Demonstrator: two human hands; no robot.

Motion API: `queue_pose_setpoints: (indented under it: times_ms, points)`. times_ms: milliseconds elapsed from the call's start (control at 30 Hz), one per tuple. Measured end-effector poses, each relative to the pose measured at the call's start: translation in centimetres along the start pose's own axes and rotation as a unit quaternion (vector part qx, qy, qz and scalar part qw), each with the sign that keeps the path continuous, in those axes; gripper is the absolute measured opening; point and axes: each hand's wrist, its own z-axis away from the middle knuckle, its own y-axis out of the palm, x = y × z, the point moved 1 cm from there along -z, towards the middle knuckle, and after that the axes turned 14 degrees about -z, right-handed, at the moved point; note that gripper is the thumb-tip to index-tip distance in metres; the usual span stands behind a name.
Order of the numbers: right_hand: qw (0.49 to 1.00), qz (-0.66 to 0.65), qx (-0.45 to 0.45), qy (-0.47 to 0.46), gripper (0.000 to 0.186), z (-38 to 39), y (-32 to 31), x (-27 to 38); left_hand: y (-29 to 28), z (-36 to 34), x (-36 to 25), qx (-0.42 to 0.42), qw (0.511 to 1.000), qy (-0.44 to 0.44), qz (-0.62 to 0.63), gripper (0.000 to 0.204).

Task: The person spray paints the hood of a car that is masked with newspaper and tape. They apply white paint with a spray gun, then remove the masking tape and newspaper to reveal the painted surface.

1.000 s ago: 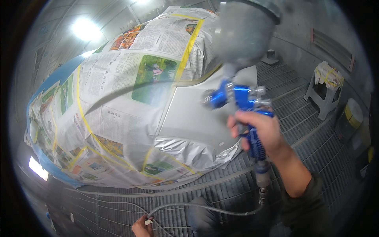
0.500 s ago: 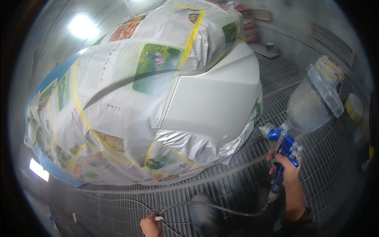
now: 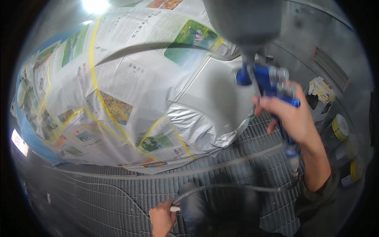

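My right hand (image 3: 292, 114) is closed around a blue spray gun (image 3: 264, 77) with a large grey cup (image 3: 242, 21) on top, held in front of the pale bare car panel (image 3: 203, 91). The panel's upper right is hidden behind the gun. Low in the view my left hand (image 3: 162, 217) is closed on the grey hose (image 3: 233, 186), with a small white piece between its fingers. The hose runs to the gun's lower end. Newspaper and yellow tape (image 3: 130, 75) cover the surrounding car body, with crumpled silver sheeting (image 3: 197, 126) just below the panel.
The car stands on a metal grate floor (image 3: 102, 201), with blue sheeting (image 3: 43, 152) at its left end. At the right are a paper-covered stool (image 3: 321, 89), several cans (image 3: 339, 126) and a wall vent (image 3: 329, 67). My legs show below, beside the hose.
The gun swung right and down half a second ago; now it is higher and further left, across the panel again. My view has shifted, and my left hand sits slightly further right in it.
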Motion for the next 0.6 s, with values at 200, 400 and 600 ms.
queue_pose_setpoints:
  times_ms: [200,400,600]
  points:
    - [0.972,0.193,0.012,-0.136,0.03,-0.4,3.4,1.6,0.8,0.5,0.1,-0.025,0.998,-0.029,0.042,0.023]
    - [0.98,-0.008,0.196,-0.009,0.058,3.8,8.7,-3.5,-0.3,2.9,4.8,0.015,0.997,-0.066,-0.024,0.028]
    - [0.95,-0.299,0.082,0.031,0.032,5.3,10.9,-11.9,-1.9,7.9,17.2,-0.116,0.93,-0.274,-0.217,0.024]
